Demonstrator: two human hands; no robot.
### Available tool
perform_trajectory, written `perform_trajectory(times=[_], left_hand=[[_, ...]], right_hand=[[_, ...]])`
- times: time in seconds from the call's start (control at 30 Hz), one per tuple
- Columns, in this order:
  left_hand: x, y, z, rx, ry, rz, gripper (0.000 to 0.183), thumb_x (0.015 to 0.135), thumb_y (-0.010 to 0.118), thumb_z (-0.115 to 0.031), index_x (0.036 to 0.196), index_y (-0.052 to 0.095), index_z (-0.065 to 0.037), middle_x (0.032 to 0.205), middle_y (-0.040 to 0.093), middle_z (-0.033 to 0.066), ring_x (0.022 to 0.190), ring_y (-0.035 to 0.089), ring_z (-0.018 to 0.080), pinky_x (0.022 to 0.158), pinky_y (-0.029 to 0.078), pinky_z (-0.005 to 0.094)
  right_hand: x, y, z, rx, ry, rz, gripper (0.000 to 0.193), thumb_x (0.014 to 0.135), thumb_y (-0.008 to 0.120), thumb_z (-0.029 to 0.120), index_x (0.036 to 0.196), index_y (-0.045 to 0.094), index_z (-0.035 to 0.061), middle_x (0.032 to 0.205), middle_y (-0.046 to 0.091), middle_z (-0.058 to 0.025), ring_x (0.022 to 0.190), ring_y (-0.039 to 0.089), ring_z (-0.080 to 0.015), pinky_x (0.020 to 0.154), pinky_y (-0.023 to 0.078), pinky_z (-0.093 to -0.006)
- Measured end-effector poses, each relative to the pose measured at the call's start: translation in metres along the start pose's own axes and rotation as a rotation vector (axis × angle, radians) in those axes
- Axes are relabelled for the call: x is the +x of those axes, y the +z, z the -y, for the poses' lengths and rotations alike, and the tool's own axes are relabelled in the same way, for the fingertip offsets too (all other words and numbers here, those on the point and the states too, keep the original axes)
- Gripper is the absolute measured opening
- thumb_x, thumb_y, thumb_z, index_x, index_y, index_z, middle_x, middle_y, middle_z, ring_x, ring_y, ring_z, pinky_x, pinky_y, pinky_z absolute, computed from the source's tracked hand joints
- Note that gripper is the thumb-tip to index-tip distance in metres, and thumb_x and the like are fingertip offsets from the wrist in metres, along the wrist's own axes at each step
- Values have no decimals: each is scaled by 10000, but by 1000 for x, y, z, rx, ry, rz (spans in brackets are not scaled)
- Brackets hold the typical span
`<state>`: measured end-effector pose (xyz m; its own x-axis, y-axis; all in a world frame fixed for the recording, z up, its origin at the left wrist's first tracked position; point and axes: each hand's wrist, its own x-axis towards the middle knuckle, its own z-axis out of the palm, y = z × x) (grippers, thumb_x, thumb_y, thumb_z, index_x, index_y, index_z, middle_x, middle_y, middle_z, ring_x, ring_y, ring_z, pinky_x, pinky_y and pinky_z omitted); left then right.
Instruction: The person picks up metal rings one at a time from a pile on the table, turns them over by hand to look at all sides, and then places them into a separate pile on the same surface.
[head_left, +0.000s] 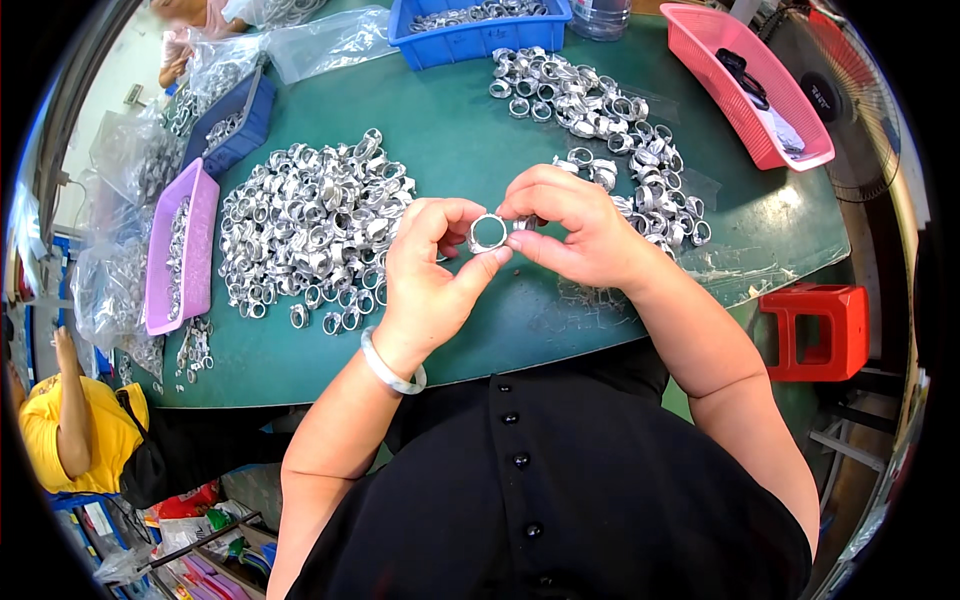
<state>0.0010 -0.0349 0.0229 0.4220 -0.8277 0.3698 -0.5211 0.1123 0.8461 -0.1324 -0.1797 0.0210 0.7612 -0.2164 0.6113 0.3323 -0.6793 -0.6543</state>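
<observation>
My left hand (435, 255) pinches a silver metal ring (488, 232), shaped like a watch case, between thumb and fingers. The ring is held up with its round opening facing me. Close against it is my right hand (575, 225), its thumb and forefinger closed on a second small metal ring (527, 223), mostly hidden by the fingers. To the left of my hands lies a large heap of similar rings (310, 220) on the green table (450, 120). Another, longer pile of rings (600, 110) spreads beyond my right hand.
A blue bin (480, 42) with metal parts stands at the far edge. To the left are a purple basket (200, 250), another blue bin (255, 120) and plastic bags. A pink basket (700, 60) sits at far right, a red stool (820, 330) below. Other people are at left.
</observation>
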Motion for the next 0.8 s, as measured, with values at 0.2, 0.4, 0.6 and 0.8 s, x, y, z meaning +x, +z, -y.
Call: perform_trajectory(times=[0.2, 0.4, 0.6, 0.8], left_hand=[[-1, -3, -3, 53, 18, 38, 340, 713, 761, -4, 1010, 601, -45, 875, 498, -16, 753, 463, 68, 664, 413, 213], [-2, -4, 0, 24, 6, 45, 358, 711, 753, 16, 1033, 605, -37, 876, 492, -18, 761, 462, 65, 662, 413, 209], [-2, -3, 0, 14, 21, 41, 371, 708, 758, 16, 1045, 609, -29, 869, 494, -17, 760, 466, 63, 663, 414, 209], [-1, -1, 2, 4, 28, -5, 354, 687, 786, -86, 1008, 641, -55, 776, 519, 3, 690, 500, 101, 599, 430, 233]], right_hand=[[0, -1, 1, -16, -13, -11, 180, 733, 681, 42, 902, 625, 16, 873, 596, -84, 825, 586, -257, 703, 485, -340], [0, -1, -2, -36, -61, -3, 236, 720, 706, 19, 944, 633, 11, 918, 595, -96, 807, 592, -227, 668, 482, -315], [-1, -1, -2, -36, -63, -15, 230, 718, 708, 23, 936, 634, 16, 911, 598, -95, 799, 592, -230, 659, 479, -319], [-1, -1, -2, -39, -64, -18, 232, 714, 709, 22, 934, 634, 14, 910, 599, -94, 797, 592, -227, 655, 478, -317]])
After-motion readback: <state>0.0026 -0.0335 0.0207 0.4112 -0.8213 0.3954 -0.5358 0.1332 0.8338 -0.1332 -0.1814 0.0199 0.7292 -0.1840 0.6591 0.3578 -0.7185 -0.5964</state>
